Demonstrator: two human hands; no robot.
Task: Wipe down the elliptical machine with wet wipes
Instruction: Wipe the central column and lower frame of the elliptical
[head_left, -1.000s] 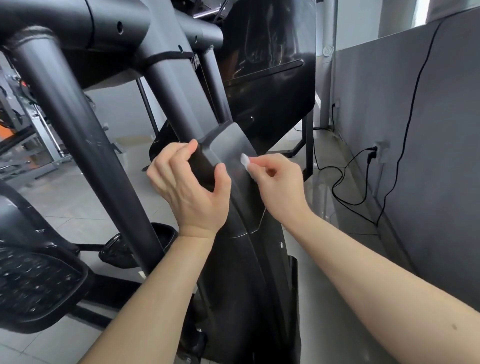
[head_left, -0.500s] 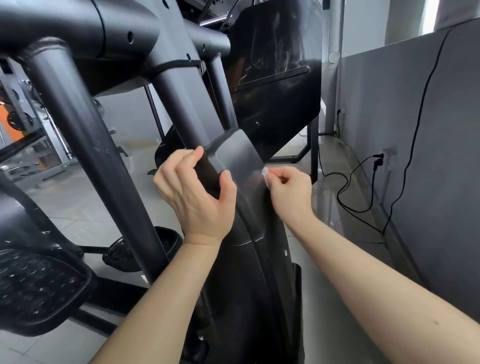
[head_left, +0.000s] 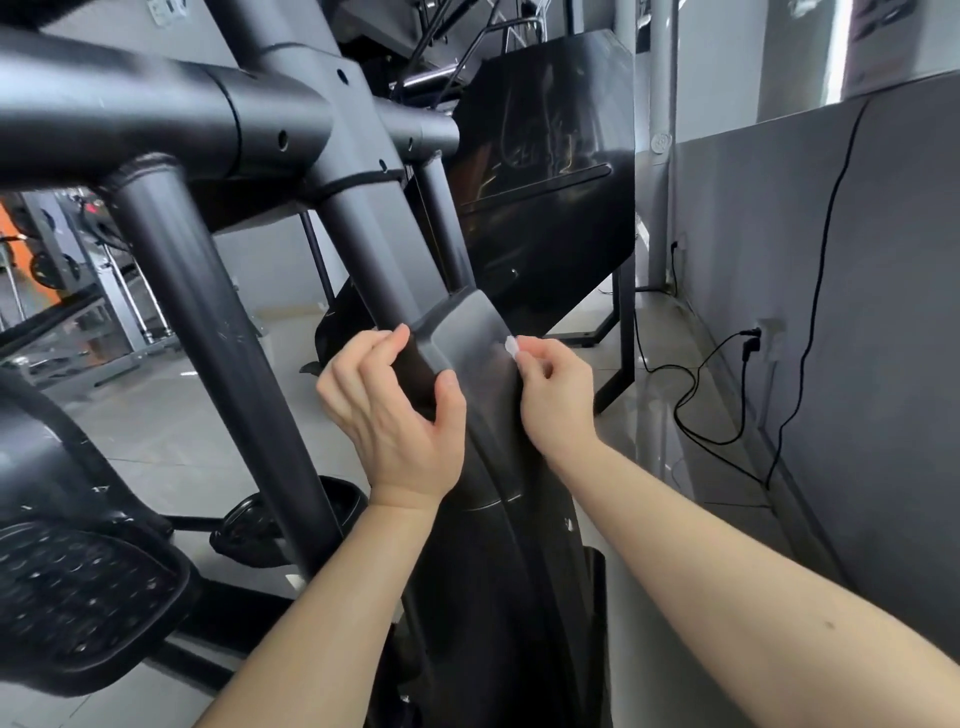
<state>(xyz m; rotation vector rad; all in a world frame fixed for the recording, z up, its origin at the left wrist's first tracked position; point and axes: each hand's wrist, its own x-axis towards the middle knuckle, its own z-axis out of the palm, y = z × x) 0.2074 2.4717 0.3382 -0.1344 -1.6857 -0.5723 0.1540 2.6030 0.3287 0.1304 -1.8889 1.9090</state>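
Elliptical machine (head_left: 291, 124) fills the left and middle, its black cover (head_left: 467, 332) rising between the forearms. On the cover's left edge the left hand (head_left: 395, 415) curls fingers and thumb round the top, steadying it. On its right flank the right hand (head_left: 556, 395) pinches a small wet wipe (head_left: 511, 347) against the plastic. Wiping seems under way at the cover's top; which other parts are done I cannot tell.

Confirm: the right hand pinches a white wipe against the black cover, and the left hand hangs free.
Wrong on the left hand: the head view shows it gripping the edge of the cover. The right hand does pinch the wipe there.
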